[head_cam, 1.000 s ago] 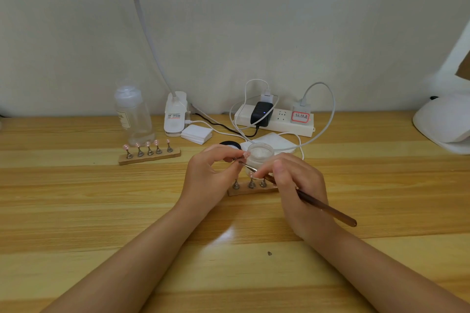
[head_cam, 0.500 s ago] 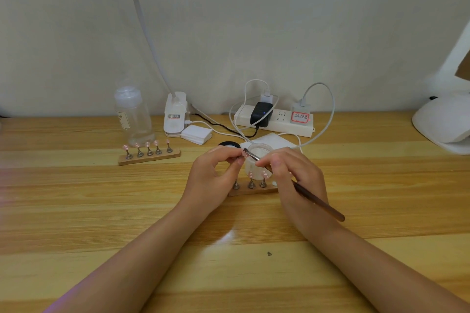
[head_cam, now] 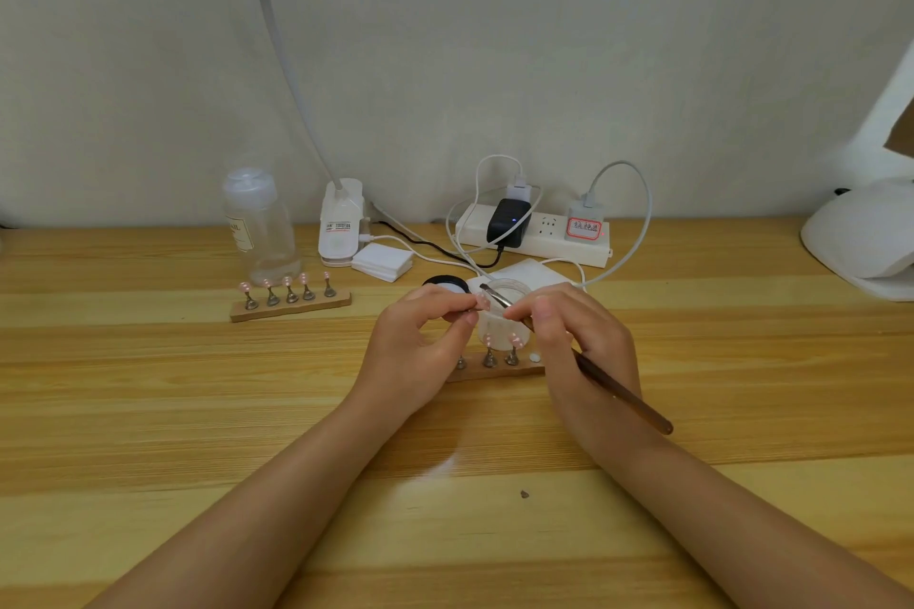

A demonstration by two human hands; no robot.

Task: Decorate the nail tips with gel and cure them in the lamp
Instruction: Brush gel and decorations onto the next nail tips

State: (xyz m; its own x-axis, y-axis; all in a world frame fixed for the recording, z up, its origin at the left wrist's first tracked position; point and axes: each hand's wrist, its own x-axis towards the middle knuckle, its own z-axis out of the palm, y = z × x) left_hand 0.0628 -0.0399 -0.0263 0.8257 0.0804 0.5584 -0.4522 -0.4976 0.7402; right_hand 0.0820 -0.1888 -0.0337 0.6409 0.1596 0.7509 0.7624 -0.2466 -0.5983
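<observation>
Both hands meet mid-tabletop: the left hand pinches a small pink nail tip between thumb and fingers, and the right hand grips a brown brush, its bristle end touching that tip. Right behind them sits an open gel jar, black lid beside it, and a wooden stand with more tips, partly hidden by the hands. Further left, a second stand carries five tips before a clear bottle. Power strip, cables and white pads line the back; the white curing lamp sits far right. Pale wooden tabletop, plain light wall.
</observation>
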